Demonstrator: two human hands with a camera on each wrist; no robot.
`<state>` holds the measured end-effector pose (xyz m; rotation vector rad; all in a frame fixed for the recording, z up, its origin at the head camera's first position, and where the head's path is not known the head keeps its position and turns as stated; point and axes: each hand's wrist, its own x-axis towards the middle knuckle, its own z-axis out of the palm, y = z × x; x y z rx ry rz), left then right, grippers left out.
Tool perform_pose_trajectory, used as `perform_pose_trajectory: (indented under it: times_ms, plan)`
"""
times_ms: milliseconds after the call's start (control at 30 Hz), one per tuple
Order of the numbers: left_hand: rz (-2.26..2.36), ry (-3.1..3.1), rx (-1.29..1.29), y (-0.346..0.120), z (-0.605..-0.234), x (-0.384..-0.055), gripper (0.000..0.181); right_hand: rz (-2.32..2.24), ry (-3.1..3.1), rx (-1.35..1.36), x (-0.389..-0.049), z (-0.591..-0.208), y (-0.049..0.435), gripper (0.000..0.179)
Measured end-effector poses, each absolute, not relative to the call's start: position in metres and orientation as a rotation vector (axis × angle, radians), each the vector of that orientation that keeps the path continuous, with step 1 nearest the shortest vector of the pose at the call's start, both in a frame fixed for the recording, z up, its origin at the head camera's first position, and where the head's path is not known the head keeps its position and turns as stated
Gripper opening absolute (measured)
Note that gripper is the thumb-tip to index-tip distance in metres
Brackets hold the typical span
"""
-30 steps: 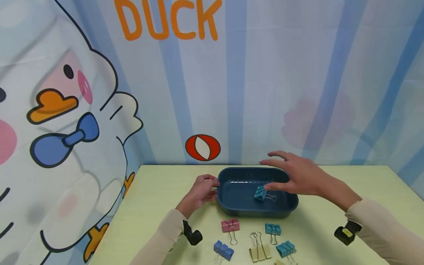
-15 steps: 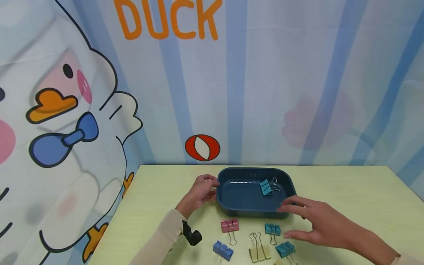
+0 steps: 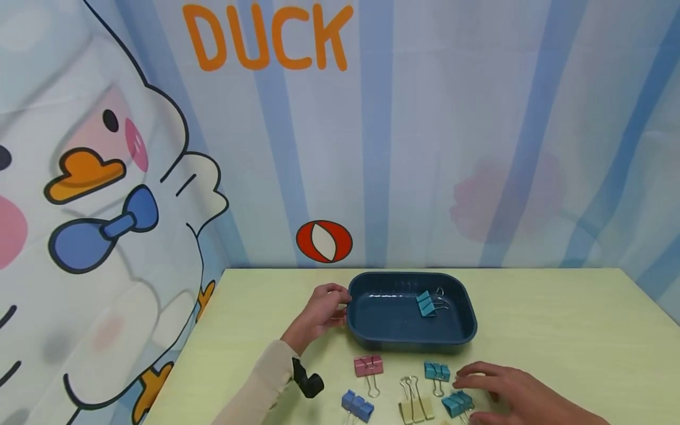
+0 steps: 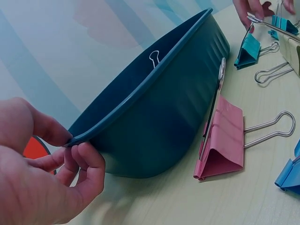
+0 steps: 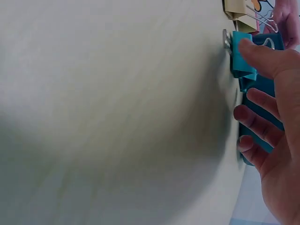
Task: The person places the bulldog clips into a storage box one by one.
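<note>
My left hand (image 3: 321, 311) pinches the left rim of a dark blue rectangular tray (image 3: 409, 341) between thumb and curled fingers, clearest in the left wrist view. One teal binder clip (image 3: 425, 304) lies inside the tray on its right side. My right hand (image 3: 523, 398) is at the lower right, its fingers spread over a teal binder clip (image 3: 458, 403) on the table. In the right wrist view the thumb (image 5: 262, 58) overlaps that clip; whether it touches cannot be told. Another teal binder clip (image 3: 437, 372) lies just beyond.
Left of the teal clips, on the pale table (image 3: 574, 330), lie a pink binder clip (image 3: 368, 366), a blue binder clip (image 3: 358, 406) and a large cream binder clip (image 3: 416, 408). A printed curtain (image 3: 425, 147) hangs behind the table.
My right hand has let go of a teal binder clip in the tray and come down and nearer to the clips on the table. My left hand stays on the rim.
</note>
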<state>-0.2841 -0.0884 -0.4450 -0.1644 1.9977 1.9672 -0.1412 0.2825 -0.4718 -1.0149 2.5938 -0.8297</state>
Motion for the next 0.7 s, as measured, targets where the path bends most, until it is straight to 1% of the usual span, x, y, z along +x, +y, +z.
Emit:
perform_pose_trajectory:
  times_ms: [200,467,633,700]
  plan:
    - [1.953,2.007,-0.171,-0.088,-0.446,-0.284,0.028,-0.812,2.609,-1.103,-0.146,-0.483,0.281,0.03]
    - [1.96,2.007,-0.163,-0.088,-0.447,-0.283,0.028,-0.817,2.596,-1.097,-0.148,-0.485,0.281,0.033]
    - [1.962,2.007,-0.162,-0.088,-0.446,-0.284,0.027,-0.869,2.603,-1.176,-0.147,-0.485,0.282,0.028]
    - [1.963,2.005,-0.166,-0.087,-0.446,-0.284,0.027,-0.903,2.594,-1.141,-0.146,-0.482,0.282,0.026]
